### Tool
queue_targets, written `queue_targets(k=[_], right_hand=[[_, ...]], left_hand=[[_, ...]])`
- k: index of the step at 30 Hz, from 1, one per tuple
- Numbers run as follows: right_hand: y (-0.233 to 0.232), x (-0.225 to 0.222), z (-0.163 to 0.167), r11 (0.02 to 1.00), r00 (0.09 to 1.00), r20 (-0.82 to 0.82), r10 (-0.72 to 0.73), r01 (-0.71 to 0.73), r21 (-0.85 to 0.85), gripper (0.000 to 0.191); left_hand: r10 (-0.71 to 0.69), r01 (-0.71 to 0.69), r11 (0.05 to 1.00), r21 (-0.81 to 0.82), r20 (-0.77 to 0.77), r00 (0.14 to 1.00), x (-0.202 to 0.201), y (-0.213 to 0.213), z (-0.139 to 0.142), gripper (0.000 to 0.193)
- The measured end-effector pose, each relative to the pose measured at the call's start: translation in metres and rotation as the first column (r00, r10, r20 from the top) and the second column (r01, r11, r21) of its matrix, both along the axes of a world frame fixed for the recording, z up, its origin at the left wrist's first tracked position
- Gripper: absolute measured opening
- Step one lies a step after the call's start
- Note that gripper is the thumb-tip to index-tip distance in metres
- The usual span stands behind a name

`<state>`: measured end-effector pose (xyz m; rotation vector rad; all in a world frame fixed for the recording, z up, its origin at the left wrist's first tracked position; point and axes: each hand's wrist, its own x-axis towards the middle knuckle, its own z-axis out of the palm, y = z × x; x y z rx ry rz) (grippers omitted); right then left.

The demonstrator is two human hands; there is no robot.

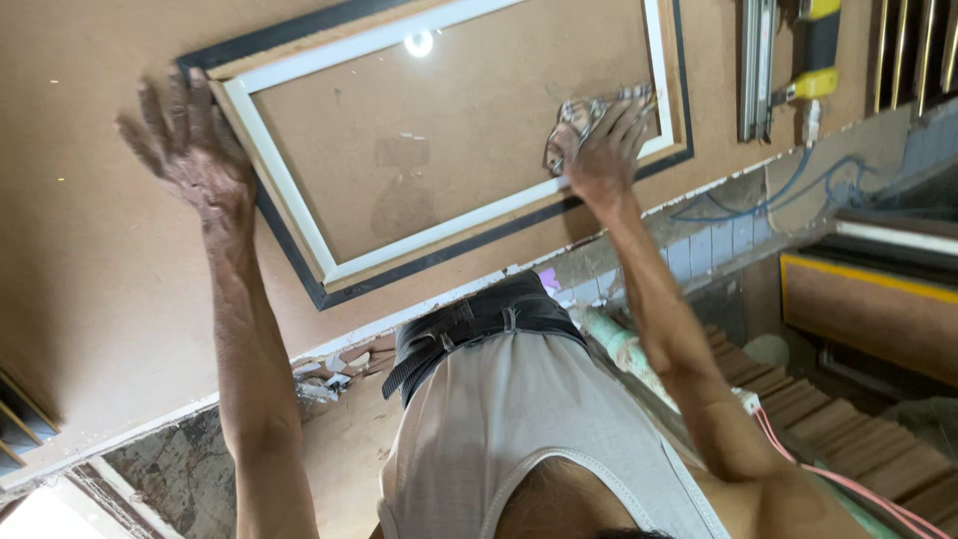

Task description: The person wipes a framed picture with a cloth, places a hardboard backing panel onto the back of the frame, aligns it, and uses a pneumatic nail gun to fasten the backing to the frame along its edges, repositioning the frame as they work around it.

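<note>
Head view, the only 1:

- Picture frame (439, 245) lies flat on the brown tabletop (110, 299): black outer band, wood rail, white inner lip. Its long axis runs left-right along the tabletop's near edge, skewed a little, with the right end further from me.
- My left hand (190, 150) is on the frame's left short side, up by its far-left corner. Fingers apart and flat, palm down, gripping nothing.
- My right hand (604, 150) is on the near long rail, just short of the near-right corner. Fingers curled together around a crumpled rag (577, 118), which touches the white lip and the panel inside it.
- Key relation: the frame spans between my 2 hands, 1 at each end. The rag is already on the frame. The rest of the near rail runs left from my right fingers, toward my body's centreline.
- A bright light reflection (419, 43) on the panel suggests glass, but I can't confirm it.
- A yellow-and-black tool (818, 50) and metal rails (756, 60) sit at the far-right corner, well apart from both hands.
</note>
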<state>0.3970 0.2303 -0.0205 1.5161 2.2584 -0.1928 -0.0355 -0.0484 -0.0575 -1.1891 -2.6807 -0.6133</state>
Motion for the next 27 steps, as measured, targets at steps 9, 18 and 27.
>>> queue_targets(k=[9,18,27], right_hand=[[-0.118,-0.173,-0.001,0.844,0.458,-0.760,0.461,-0.492,0.215,0.064],[-0.097,-0.183,0.040,0.597,0.147,-0.754,-0.640,-0.523,-0.608,0.052],[0.091,0.006,0.068,0.790,0.173,-0.878,-0.446,-0.385,-0.477,0.027]], left_hand=[[-0.145,0.122,0.930,0.347,0.041,0.989,0.038,-0.012,0.079,0.043],[-0.401,0.369,0.915,0.164,0.255,0.880,0.146,0.011,0.069,0.087],[-0.099,0.099,0.962,0.255,-0.016,0.995,0.104,-0.033,0.108,0.072]])
